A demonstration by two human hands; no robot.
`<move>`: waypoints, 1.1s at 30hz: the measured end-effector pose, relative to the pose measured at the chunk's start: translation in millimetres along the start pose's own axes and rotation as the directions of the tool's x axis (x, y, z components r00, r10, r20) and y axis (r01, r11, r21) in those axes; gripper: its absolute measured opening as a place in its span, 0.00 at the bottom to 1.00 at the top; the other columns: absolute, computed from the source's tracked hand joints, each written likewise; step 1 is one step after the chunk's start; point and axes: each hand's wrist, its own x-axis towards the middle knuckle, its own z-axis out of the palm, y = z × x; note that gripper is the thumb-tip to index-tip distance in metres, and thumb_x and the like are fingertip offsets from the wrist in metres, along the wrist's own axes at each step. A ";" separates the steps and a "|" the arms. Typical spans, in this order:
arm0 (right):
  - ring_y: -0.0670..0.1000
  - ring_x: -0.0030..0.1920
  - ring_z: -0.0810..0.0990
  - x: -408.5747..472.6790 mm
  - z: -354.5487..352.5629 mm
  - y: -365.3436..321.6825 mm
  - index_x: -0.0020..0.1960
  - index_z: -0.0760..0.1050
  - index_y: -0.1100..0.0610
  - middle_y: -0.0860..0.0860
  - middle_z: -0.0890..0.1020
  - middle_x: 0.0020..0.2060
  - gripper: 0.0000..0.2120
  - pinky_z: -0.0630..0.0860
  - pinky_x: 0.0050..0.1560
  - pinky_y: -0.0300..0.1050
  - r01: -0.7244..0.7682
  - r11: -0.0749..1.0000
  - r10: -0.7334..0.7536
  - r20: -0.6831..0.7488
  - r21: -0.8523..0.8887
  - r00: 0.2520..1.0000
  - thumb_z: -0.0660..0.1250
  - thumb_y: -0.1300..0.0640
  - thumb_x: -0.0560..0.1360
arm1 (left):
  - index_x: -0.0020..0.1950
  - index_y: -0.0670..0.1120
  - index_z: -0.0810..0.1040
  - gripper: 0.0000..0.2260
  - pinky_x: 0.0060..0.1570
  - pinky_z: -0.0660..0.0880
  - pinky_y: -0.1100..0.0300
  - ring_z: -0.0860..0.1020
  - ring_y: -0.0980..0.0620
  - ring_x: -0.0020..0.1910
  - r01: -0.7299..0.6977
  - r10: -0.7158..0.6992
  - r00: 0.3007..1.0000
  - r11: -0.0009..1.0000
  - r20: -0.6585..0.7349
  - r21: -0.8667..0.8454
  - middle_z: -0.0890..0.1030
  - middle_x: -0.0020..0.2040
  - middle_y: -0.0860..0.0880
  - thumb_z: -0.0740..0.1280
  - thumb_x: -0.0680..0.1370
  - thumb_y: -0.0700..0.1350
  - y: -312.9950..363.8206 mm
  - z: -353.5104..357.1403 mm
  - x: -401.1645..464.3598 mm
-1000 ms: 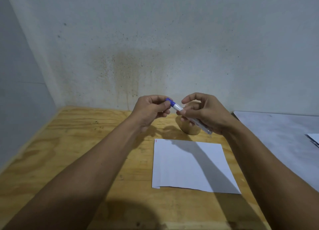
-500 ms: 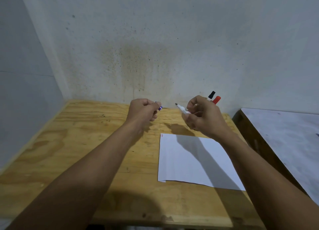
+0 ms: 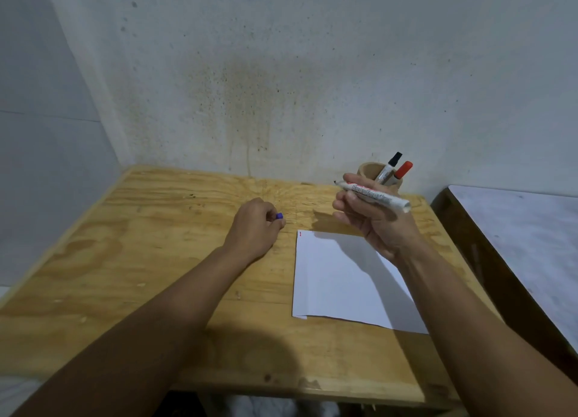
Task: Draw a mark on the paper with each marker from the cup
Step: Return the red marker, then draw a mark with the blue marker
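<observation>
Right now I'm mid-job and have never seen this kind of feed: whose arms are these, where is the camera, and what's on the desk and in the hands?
There is no machine here: the arms belong to a person working with bare hands. The single picture comes from a wide-angle camera worn on the head, looking forward and down, so the arms enter from the bottom edge.

The surface is a wooden table in a corner of pale walls. On it lies a white sheet of paper with a small red mark at its far left corner. Behind it stands a cup holding a black-capped marker and a red-capped marker.

The right hand holds an uncapped white marker above the paper, tip pointing left. The left hand is closed around a blue cap, low over the wood or resting on it.
</observation>
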 end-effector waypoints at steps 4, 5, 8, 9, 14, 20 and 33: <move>0.48 0.36 0.83 6.0 6.0 20.9 0.52 0.81 0.64 0.54 0.84 0.38 0.08 0.81 0.33 0.41 -0.005 0.975 -0.020 -0.106 -0.222 0.994 0.69 0.60 0.76 | 0.56 0.41 0.75 0.18 0.50 0.73 0.57 0.75 0.51 0.51 -0.013 0.010 0.999 0.999 -0.046 -0.053 0.74 0.54 0.46 0.74 0.69 0.45 0.1 0.8 -7.7; 0.49 0.37 0.84 7.3 7.8 26.0 0.50 0.81 0.65 0.55 0.85 0.38 0.09 0.81 0.33 0.41 -0.008 0.967 -0.023 -0.119 -0.254 0.993 0.70 0.59 0.76 | 0.55 0.42 0.74 0.17 0.49 0.73 0.58 0.74 0.51 0.50 -0.044 0.037 0.994 0.997 -0.100 -0.067 0.73 0.54 0.47 0.74 0.70 0.44 2.5 -0.5 -12.2; 0.51 0.35 0.85 7.9 14.7 37.0 0.47 0.78 0.71 0.62 0.83 0.38 0.08 0.82 0.34 0.42 -0.018 0.963 -0.021 -0.142 -0.267 0.990 0.70 0.65 0.75 | 0.47 0.44 0.77 0.09 0.43 0.72 0.63 0.74 0.52 0.46 -0.191 0.184 0.974 0.981 -0.131 -0.042 0.76 0.46 0.49 0.73 0.70 0.44 11.4 -2.5 -30.0; 0.52 0.33 0.84 7.2 17.8 39.2 0.48 0.77 0.73 0.64 0.81 0.37 0.07 0.82 0.34 0.42 -0.012 0.964 -0.028 -0.147 -0.264 0.989 0.70 0.69 0.74 | 0.46 0.44 0.79 0.08 0.44 0.70 0.64 0.74 0.52 0.46 -0.228 0.224 0.971 0.973 -0.083 -0.041 0.77 0.45 0.49 0.73 0.70 0.45 13.1 -2.0 -35.7; 0.59 0.30 0.75 1.8 29.7 51.3 0.44 0.75 0.71 0.63 0.74 0.32 0.06 0.76 0.31 0.47 -0.009 0.979 -0.016 -0.119 -0.202 0.993 0.67 0.79 0.70 | 0.53 0.45 0.82 0.14 0.55 0.71 0.57 0.73 0.51 0.54 -0.219 0.225 0.968 0.974 0.111 -0.067 0.80 0.51 0.49 0.73 0.70 0.50 6.9 3.8 -49.0; 0.44 0.25 0.77 -1.1 24.8 57.8 0.45 0.75 0.76 0.59 0.75 0.31 0.04 0.76 0.28 0.35 0.060 0.923 -0.116 -0.127 -0.380 0.985 0.68 0.77 0.71 | 0.58 0.44 0.81 0.18 0.55 0.69 0.60 0.72 0.53 0.57 -0.236 0.238 0.965 0.971 0.111 -0.037 0.79 0.55 0.49 0.72 0.72 0.51 4.9 5.8 -52.6; 0.51 0.33 0.82 6.7 12.7 68.1 0.44 0.79 0.72 0.64 0.82 0.36 0.06 0.82 0.35 0.43 0.104 0.811 -0.215 -0.129 -0.575 0.968 0.73 0.70 0.70 | 0.62 0.44 0.78 0.18 0.58 0.69 0.59 0.71 0.52 0.59 -0.282 0.276 0.953 0.959 0.126 0.030 0.77 0.57 0.48 0.69 0.74 0.50 4.4 8.0 -54.8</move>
